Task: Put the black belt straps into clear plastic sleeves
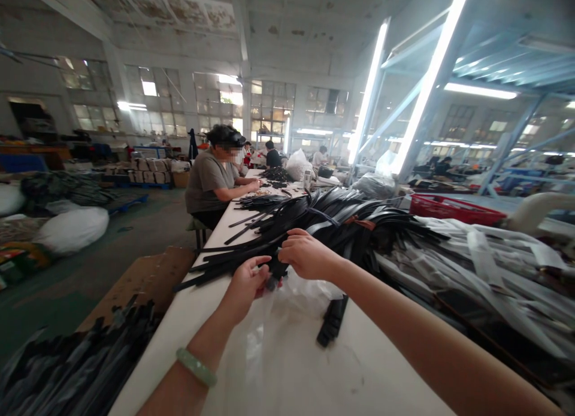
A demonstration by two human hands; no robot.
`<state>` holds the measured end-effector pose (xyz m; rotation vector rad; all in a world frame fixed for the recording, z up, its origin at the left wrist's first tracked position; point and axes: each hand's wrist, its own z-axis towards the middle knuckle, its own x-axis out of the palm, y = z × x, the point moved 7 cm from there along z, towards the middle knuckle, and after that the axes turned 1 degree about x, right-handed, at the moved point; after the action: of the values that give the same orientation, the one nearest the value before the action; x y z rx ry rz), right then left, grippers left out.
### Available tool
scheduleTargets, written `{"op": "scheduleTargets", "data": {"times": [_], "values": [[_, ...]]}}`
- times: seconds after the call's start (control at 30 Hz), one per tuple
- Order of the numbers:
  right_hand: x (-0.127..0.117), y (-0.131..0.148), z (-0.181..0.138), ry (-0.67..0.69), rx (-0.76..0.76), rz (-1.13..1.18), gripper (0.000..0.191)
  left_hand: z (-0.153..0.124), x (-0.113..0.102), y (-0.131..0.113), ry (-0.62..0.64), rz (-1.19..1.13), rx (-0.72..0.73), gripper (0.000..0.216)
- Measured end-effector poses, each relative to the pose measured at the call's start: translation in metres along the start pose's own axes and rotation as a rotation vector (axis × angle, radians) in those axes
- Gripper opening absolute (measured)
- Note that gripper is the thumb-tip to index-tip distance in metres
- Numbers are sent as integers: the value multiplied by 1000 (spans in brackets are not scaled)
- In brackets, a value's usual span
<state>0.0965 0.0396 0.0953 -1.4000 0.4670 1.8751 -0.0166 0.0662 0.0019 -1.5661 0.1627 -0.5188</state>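
Note:
My left hand (245, 287), with a green bangle on its wrist, is closed around the end of a black strap (274, 275). Just right of it, my right hand (308, 254) has its fingers pinched together at the same strap; what lies in the pinch is mostly hidden. Thin clear plastic (309, 290) hangs below both hands and spreads over the white table (287, 374). A folded black strap end (332, 323) sticks out from under the plastic. Beyond my hands lies a large heap of black straps (287, 221), tied in bundles.
Plastic-wrapped white strips (476, 254) are piled at the right, in front of a red crate (456, 209). More wrapped black straps (81, 368) lie low at the left beside cardboard (139, 281). A co-worker (215, 179) sits along the table's left edge.

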Motion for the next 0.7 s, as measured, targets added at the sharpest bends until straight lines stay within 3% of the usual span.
{"op": "scheduleTargets", "data": {"times": [0.1,0.2,0.4,0.7], "values": [[-3,-2,-2,10,3,5,16,-5,7,5,110,-99,-124,62],[-3,-1,-5,12,5,6,15,-7,7,12,153,-8,-186,69],[-3,-7,-7,14,25,55,16,-5,3,11,53,72,-138,73],[20,28,-4,128,-38,-29,12,-5,13,8,147,60,-66,74]]}}
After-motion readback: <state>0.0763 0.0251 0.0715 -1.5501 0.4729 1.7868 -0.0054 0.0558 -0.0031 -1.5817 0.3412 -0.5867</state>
